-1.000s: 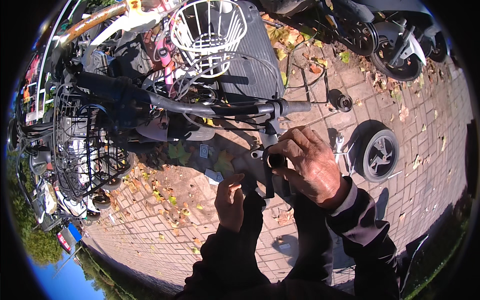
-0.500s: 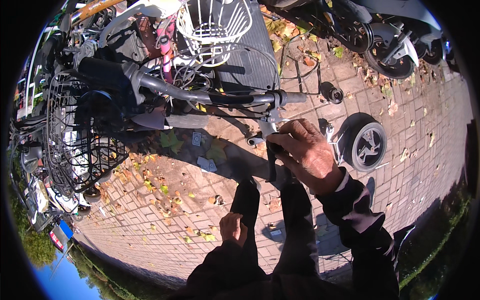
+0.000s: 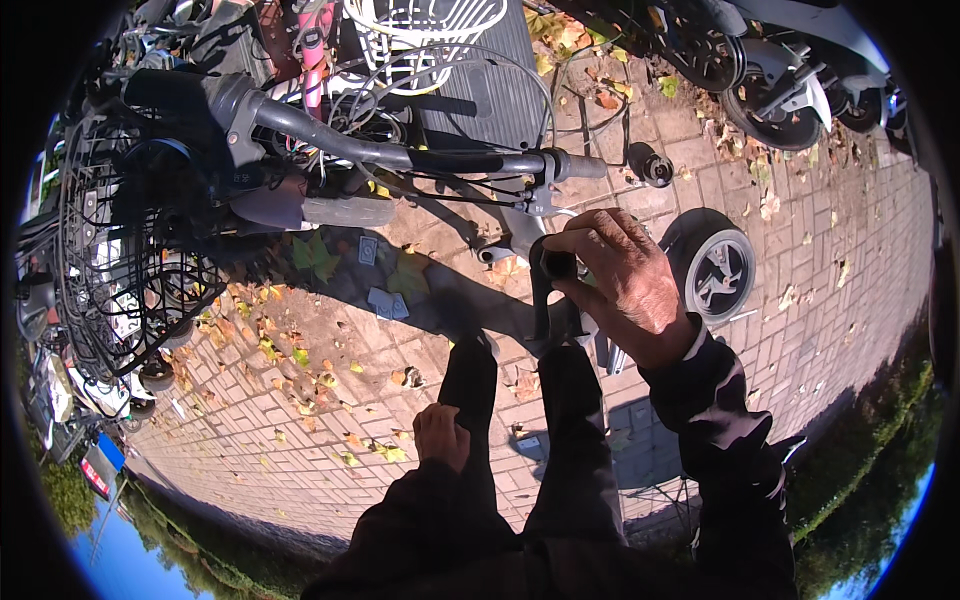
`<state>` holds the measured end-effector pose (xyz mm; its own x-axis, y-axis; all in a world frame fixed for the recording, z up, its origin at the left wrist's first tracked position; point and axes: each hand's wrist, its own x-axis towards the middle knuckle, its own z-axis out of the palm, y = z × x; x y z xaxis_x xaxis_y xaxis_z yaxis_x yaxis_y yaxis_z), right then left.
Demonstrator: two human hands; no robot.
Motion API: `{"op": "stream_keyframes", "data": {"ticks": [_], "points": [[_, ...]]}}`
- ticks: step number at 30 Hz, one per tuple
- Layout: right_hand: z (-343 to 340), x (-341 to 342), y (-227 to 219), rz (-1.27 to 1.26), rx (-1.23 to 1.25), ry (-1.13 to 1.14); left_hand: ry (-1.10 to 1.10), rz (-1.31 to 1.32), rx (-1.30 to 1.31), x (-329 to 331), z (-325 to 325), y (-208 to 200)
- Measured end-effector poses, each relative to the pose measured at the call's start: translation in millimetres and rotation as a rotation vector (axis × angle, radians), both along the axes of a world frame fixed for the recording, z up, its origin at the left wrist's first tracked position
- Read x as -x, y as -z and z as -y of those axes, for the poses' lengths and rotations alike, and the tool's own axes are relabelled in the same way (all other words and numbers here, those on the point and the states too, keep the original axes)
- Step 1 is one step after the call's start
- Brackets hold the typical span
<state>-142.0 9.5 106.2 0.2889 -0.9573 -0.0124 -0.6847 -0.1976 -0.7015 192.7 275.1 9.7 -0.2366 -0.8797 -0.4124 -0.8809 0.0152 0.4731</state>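
Note:
My right hand [image 3: 630,275] pinches a black part with a round end [image 3: 558,264] between thumb and fingers; a dark strip runs down from it toward my feet. It is held just below the end of a dark handlebar [image 3: 430,160], whose clamp and lever mount [image 3: 540,190] are nearest the fingers. Whether the part touches the handlebar I cannot tell. My left hand [image 3: 441,437] lies loosely closed against my left leg, with nothing visible in it.
A black wire basket [image 3: 130,250] is at the left, and a white basket [image 3: 430,40] at the top. On the brick paving are a small wheel [image 3: 720,273], a black round part [image 3: 651,164] and paper cards [image 3: 388,303]. Parked scooters [image 3: 775,95] stand at the top right.
The handlebar and ground have shifted left and slightly up in the view. My right hand still grips the black part, whose round end now faces up more plainly.

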Motion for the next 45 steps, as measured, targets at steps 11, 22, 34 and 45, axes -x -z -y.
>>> {"op": "stream_keyframes", "data": {"ticks": [11, 22, 34, 45], "points": [[-1, 0, 4, -0.085, 0.017, -0.011, -0.019, -0.004, -0.021, 2, -5, 4], [0, 0, 6, -0.082, 0.037, -0.023, -0.027, 0.001, -0.046, 2, -2, 4], [0, -1, 1, -0.085, 0.018, -0.015, -0.035, 0.016, -0.031, 2, -4, 6], [-1, -5, -5, -0.110, 0.019, -0.007, -0.045, 0.023, -0.037, 5, -4, 5]]}}
